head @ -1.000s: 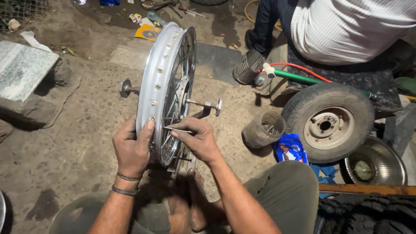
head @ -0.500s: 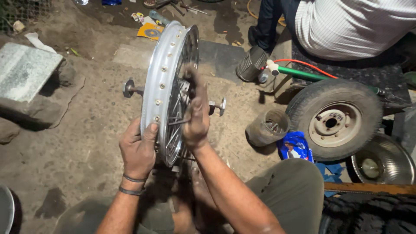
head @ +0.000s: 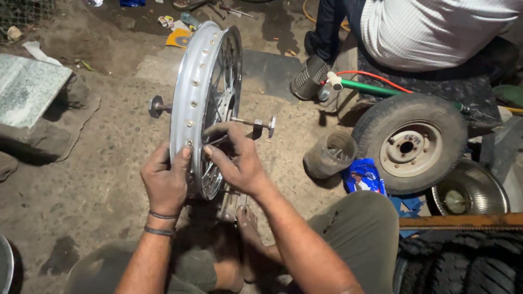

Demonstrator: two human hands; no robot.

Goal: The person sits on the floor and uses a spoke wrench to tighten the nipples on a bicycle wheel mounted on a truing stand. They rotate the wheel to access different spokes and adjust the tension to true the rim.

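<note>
A chrome spoked wheel rim (head: 192,98) stands upright on the dirt floor (head: 65,174) just ahead of the person's knees, its axle (head: 256,122) sticking out to either side. The left hand (head: 165,182) is curled around the near edge of the rim, thumb on its outer face. The right hand (head: 235,160), on the rim's right side, has its fingers pinched on a thin spoke (head: 217,140). Right of the rim lie a small tyre (head: 409,142) and a blue packet (head: 362,177).
</note>
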